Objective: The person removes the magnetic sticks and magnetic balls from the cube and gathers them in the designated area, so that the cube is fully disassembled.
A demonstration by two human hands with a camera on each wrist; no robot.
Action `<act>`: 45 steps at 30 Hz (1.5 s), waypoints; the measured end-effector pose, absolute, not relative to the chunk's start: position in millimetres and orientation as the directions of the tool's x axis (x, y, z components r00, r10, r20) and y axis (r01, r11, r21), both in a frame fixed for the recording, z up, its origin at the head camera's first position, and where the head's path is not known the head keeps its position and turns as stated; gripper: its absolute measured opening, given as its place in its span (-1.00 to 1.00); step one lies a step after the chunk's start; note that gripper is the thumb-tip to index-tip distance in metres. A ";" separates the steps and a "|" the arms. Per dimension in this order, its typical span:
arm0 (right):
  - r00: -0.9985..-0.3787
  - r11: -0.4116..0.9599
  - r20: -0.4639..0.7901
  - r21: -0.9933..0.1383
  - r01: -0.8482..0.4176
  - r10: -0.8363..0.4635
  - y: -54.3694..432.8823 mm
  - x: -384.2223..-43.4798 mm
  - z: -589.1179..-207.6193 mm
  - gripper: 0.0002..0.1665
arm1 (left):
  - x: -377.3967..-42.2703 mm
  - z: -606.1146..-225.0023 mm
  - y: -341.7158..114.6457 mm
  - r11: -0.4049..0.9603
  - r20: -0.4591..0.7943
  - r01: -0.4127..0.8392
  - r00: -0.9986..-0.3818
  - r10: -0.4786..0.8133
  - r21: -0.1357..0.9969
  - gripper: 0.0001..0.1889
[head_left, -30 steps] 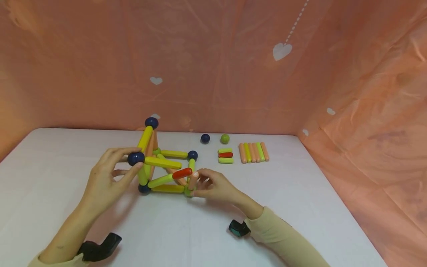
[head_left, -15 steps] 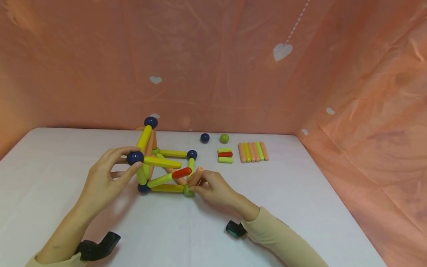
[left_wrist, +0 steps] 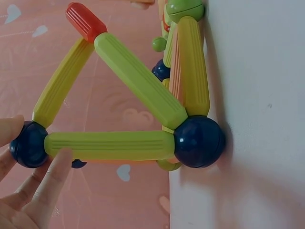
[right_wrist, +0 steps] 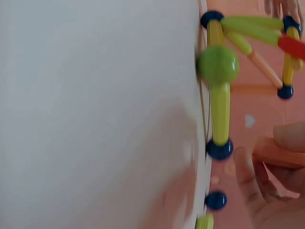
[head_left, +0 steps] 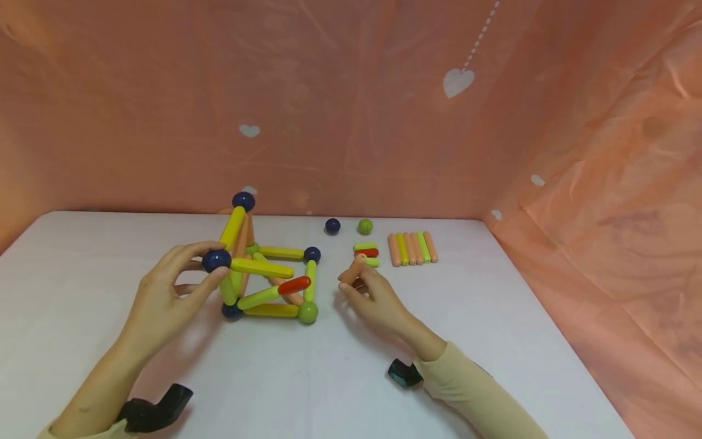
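Note:
A frame of coloured rods and balls [head_left: 271,311] stands on the table, left of centre. My left hand [head_left: 174,286] pinches its raised navy ball [head_left: 216,261] between thumb and fingers. From that ball a yellow rod [head_left: 263,267] juts right. A short red rod [head_left: 294,285] extends a green rod [left_wrist: 140,81] that slants up from the lower navy ball [left_wrist: 199,141]. Apart from the frame, to its right, my right hand [head_left: 381,302] pinches an orange rod [head_left: 353,269]; in the right wrist view the orange rod [right_wrist: 279,153] lies between thumb and fingers.
Behind my right hand lie short green and red rods [head_left: 366,252]. Farther back sit a loose navy ball [head_left: 332,226] and a loose green ball [head_left: 365,226]. Several longer rods [head_left: 413,249] lie side by side at the right. A pink curtain [head_left: 351,110] hangs behind the table.
My right hand has lifted the orange rod off the frame's near green corner ball and carried it right and back. The left hand keeps its hold on the navy ball.

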State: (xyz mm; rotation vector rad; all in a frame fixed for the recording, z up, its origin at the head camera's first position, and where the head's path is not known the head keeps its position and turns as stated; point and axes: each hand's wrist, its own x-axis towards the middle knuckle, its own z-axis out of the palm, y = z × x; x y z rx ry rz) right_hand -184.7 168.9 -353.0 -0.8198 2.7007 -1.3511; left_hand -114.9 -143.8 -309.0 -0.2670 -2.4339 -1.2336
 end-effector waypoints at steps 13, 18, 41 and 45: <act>-0.966 0.584 0.152 -0.773 -0.247 -0.208 225.1 -204.8 -345.7 -0.71 | -114.5 -308.4 -148.9 0.582 0.401 0.319 -0.916 -0.014 0.748 -0.59; -0.986 0.556 0.127 -0.814 -0.166 -0.109 237.2 -210.6 -347.7 -0.40 | -114.9 -308.5 -149.0 0.577 0.398 0.316 -0.917 -0.017 0.753 -0.59; -0.987 0.568 0.151 -0.818 -0.092 0.057 284.8 -231.9 -347.4 -0.49 | -113.8 -308.1 -148.1 0.582 0.386 0.298 -0.922 -0.029 0.757 -0.58; -0.989 0.599 0.128 -0.799 -0.058 0.075 292.3 -235.8 -344.6 -0.50 | -114.2 -308.4 -147.6 0.579 0.386 0.300 -0.922 -0.028 0.758 -0.58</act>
